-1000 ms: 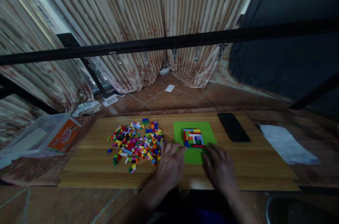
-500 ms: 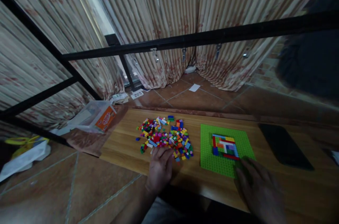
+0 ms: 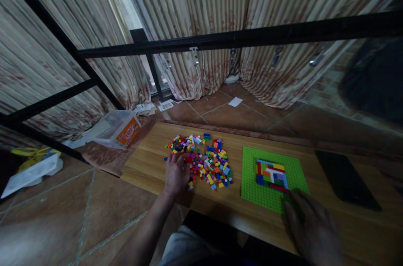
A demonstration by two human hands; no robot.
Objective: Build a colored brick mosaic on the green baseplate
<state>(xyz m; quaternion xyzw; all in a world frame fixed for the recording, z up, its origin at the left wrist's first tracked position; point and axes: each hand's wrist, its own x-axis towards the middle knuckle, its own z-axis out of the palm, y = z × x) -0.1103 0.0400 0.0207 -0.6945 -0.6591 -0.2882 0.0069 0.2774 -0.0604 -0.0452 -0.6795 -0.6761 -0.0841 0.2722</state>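
My left hand (image 3: 177, 175) is over the left part of a pile of small colourful toy bricks (image 3: 217, 165) on the wooden board. Its fingers are bent down and slightly apart among the bricks; the fingertips are partly hidden, and I see nothing held. At the near right corner of a green baseplate (image 3: 252, 190) rests my right hand (image 3: 310, 224), dim and a little blurred, with its fingers stretched out. On the baseplate sits a low rectangular build of multicoloured bricks (image 3: 273, 175), bordered in red, blue and light blue.
A dark flat tablet-like slab (image 3: 348, 180) lies on the wooden board (image 3: 141, 163) at the right. Beyond its left end stands a clear plastic box (image 3: 110, 131) with an orange label. A black metal rail (image 3: 214, 43) crosses before the curtains. Part of a dark-clothed person seems to show at far right.
My left hand has moved left and away from me across the brick pile. My right hand keeps its place on the baseplate corner. The whole view has shifted slightly.
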